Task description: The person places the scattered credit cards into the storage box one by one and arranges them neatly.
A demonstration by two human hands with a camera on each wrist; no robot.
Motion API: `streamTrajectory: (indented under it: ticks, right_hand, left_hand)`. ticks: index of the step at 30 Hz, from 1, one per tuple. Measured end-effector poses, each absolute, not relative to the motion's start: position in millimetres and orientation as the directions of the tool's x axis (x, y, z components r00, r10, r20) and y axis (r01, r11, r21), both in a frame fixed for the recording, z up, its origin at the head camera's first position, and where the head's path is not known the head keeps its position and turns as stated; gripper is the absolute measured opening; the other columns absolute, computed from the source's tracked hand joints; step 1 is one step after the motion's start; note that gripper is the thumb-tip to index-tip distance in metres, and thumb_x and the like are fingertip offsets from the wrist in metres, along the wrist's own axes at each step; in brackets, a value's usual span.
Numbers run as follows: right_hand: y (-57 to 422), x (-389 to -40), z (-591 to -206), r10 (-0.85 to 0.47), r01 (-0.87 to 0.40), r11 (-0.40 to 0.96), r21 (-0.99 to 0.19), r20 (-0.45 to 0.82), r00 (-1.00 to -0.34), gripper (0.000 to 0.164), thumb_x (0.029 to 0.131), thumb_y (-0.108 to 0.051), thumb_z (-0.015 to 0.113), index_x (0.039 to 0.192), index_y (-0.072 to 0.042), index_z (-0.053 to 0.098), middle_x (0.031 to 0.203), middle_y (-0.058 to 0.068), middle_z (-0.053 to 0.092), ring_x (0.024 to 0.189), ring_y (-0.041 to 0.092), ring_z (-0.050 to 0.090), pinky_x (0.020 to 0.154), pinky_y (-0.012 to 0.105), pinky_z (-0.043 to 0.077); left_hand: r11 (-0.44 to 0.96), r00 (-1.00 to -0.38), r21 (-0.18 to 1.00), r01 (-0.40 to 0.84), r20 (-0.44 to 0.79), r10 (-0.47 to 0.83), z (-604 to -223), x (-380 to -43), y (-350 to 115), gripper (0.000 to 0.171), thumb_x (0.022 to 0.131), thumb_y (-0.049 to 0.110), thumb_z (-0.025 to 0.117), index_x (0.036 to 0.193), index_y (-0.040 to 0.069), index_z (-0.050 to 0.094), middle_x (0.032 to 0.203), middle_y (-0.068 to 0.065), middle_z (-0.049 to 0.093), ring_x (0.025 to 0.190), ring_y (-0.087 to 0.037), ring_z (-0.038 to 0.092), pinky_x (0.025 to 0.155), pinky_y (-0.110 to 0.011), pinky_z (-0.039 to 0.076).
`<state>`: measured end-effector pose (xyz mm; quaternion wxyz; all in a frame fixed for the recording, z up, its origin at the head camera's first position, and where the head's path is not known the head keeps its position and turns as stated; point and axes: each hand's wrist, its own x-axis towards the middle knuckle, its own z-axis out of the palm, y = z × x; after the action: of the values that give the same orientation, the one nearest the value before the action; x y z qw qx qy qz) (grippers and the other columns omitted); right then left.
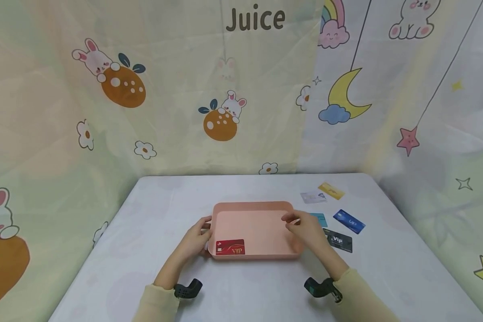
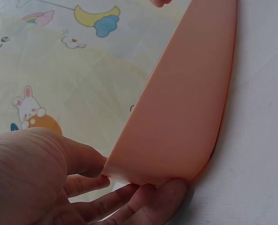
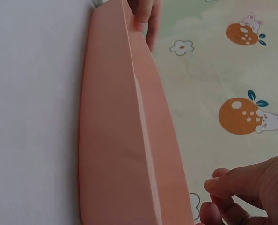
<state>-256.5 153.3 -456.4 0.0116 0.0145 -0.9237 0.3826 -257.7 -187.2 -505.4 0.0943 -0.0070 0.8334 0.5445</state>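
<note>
A pink rectangular tray (image 1: 257,257) rests on the white table. Inside its near left corner lies a red VIP card (image 1: 230,247). My left hand (image 1: 196,237) grips the tray's left end, thumb at the rim and fingers against the outer wall; the tray wall (image 2: 181,93) fills much of the left wrist view. Over the tray's right side is my right hand (image 1: 306,228), fingers loosely bent. No object shows between its fingertips (image 3: 211,185) in the right wrist view. Whether it touches the tray, I cannot tell.
Right of the tray lie several cards: a teal one (image 1: 319,219) partly hidden by my right hand, a black VIP card (image 1: 338,240), a blue VIP card (image 1: 349,222), a pale card (image 1: 313,197) and a gold card (image 1: 331,191). Printed cloth (image 1: 177,71) hangs behind the table.
</note>
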Motion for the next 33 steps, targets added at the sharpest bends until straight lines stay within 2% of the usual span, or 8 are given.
streamTrajectory:
  ticks: [6, 11, 18, 26, 30, 33]
  right_hand:
    - [176, -258, -453, -0.046, -0.035, 0.753, -0.658, 0.000, -0.999, 0.027, 0.095, -0.011, 0.071, 0.122, -0.008, 0.071, 0.114, 0.010, 0.073, 0.096, 0.023, 0.067, 0.077, 0.038, 0.058]
    - [187, -258, -453, -0.072, -0.038, 0.742, -0.669, -0.022, -0.997, 0.029, 0.094, -0.012, 0.072, 0.123, -0.007, 0.071, 0.114, 0.012, 0.073, 0.096, 0.023, 0.068, 0.079, 0.041, 0.057]
    - [198, -255, -460, -0.040, -0.001, 0.747, -0.664, -0.043, -0.998, 0.031, 0.094, -0.014, 0.074, 0.123, -0.006, 0.070, 0.116, 0.013, 0.072, 0.095, 0.023, 0.066, 0.078, 0.040, 0.058]
    - [217, -256, -470, -0.021, 0.031, 0.747, -0.664, -0.071, -0.997, 0.043, 0.094, -0.015, 0.072, 0.134, -0.002, 0.064, 0.123, 0.020, 0.069, 0.098, 0.027, 0.066, 0.075, 0.039, 0.057]
    - [228, -257, -477, -0.008, 0.041, 0.756, -0.654, -0.071, -0.997, 0.042, 0.094, -0.015, 0.072, 0.132, 0.000, 0.064, 0.122, 0.022, 0.069, 0.100, 0.029, 0.066, 0.074, 0.037, 0.057]
    - [237, -258, -483, 0.012, 0.051, 0.764, -0.643, -0.065, -0.998, 0.040, 0.094, -0.016, 0.072, 0.129, 0.001, 0.065, 0.119, 0.021, 0.069, 0.104, 0.032, 0.065, 0.078, 0.040, 0.059]
  left_hand:
    - [0.402, -0.981, 0.909, -0.110, -0.163, 0.100, -505, -258, -187, 0.053, 0.106, 0.017, 0.056, 0.157, 0.014, 0.041, 0.148, -0.021, 0.052, 0.101, -0.026, 0.066, 0.059, -0.037, 0.062]
    - [0.407, -0.982, 0.907, -0.110, -0.163, 0.097, -504, -258, -189, 0.054, 0.106, 0.017, 0.056, 0.157, 0.014, 0.041, 0.148, -0.021, 0.052, 0.097, -0.026, 0.066, 0.058, -0.037, 0.062]
    - [0.395, -0.985, 0.915, -0.078, -0.132, 0.111, -505, -257, -189, 0.053, 0.106, 0.014, 0.054, 0.157, 0.010, 0.040, 0.146, -0.023, 0.053, 0.103, -0.027, 0.066, 0.057, -0.038, 0.062]
    - [0.402, -0.986, 0.913, -0.073, -0.126, 0.105, -505, -256, -189, 0.053, 0.106, 0.016, 0.056, 0.157, 0.010, 0.041, 0.145, -0.021, 0.055, 0.100, -0.025, 0.066, 0.056, -0.036, 0.060]
    - [0.402, -0.986, 0.912, -0.075, -0.129, 0.109, -505, -256, -188, 0.054, 0.106, 0.016, 0.056, 0.157, 0.010, 0.041, 0.145, -0.021, 0.055, 0.096, -0.024, 0.066, 0.055, -0.035, 0.059]
    - [0.411, -0.986, 0.909, -0.074, -0.129, 0.107, -504, -256, -188, 0.054, 0.106, 0.016, 0.056, 0.157, 0.010, 0.041, 0.145, -0.022, 0.054, 0.096, -0.024, 0.066, 0.055, -0.035, 0.059]
